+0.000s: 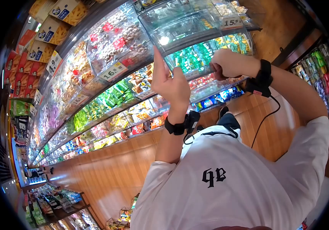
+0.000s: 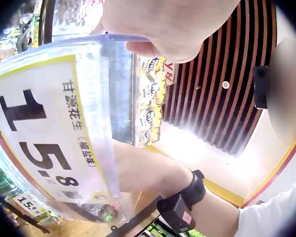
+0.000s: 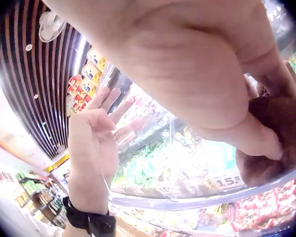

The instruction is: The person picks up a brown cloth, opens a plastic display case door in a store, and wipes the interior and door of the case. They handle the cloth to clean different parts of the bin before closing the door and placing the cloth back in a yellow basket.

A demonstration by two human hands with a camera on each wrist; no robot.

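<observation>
In the head view my left hand (image 1: 172, 86) is raised in front of the bulk snack bins, thumb and index finger apart. The left wrist view shows this hand (image 2: 163, 24) at the edge of a clear plastic lid (image 2: 121, 37), thumb on one side and fingers on the other. On the lid is a large 15.8 price card (image 2: 34, 128). My right hand (image 1: 231, 63) has its fingers curled over green snack packets (image 1: 189, 57). In the right wrist view its thumb (image 3: 256, 140) presses against a dark brown shape, and I cannot tell what that is.
Clear bins of wrapped snacks (image 1: 122, 34) curve away to the left, with price cards (image 1: 112, 71) along their fronts. Boxed goods (image 1: 45, 34) stack at the upper left. Below is a wood floor (image 1: 107, 165). Another snack rack (image 1: 319, 76) stands at the right.
</observation>
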